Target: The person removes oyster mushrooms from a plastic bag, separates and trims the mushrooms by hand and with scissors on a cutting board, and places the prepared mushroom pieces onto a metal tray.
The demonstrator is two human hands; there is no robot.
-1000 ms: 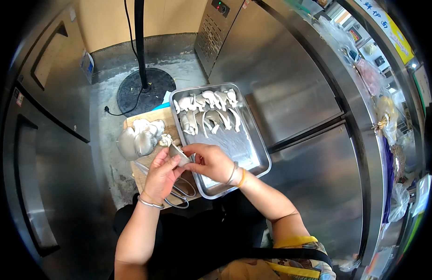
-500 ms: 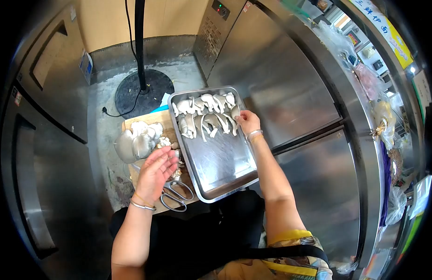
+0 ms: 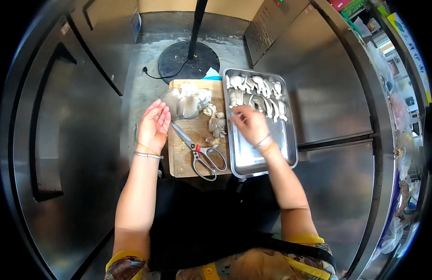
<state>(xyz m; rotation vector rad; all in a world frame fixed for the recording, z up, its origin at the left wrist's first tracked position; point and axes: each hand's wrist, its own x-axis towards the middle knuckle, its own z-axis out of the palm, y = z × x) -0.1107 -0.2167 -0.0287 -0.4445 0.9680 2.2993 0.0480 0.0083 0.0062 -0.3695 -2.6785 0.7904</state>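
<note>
1. Scissors (image 3: 184, 135) lay on the near part of the board (image 3: 182, 161). Their handles pointed toward the person, I think so that they were easy to pick up.

2. The tray (image 3: 253, 157) stood just beside the board, on its right, probably to keep the reach between them short.

3. The left hand (image 3: 153, 129) was at the left edge of the board, near the clump. Its palm was turned up and its fingers were straight and close together, with nothing seen in them; maybe it kept out of the way.

4. The right hand (image 3: 252, 125) was above the tray, fingers bent. It was blurred, so I cannot tell if the fingertips met or held something.

5. Small bits (image 3: 217, 126) lay between the clump and the tray, perhaps put apart from the good pieces.

6. The mushroom clump (image 3: 189, 106) sat on the far half of the board, likely to leave room for the scissors.

7. Mushroom pieces (image 3: 259, 85) lay in two rows at the tray's far end, it seems for neat order.

8. Behind, a pole rose from a round base (image 3: 178, 60) on the floor.
</note>
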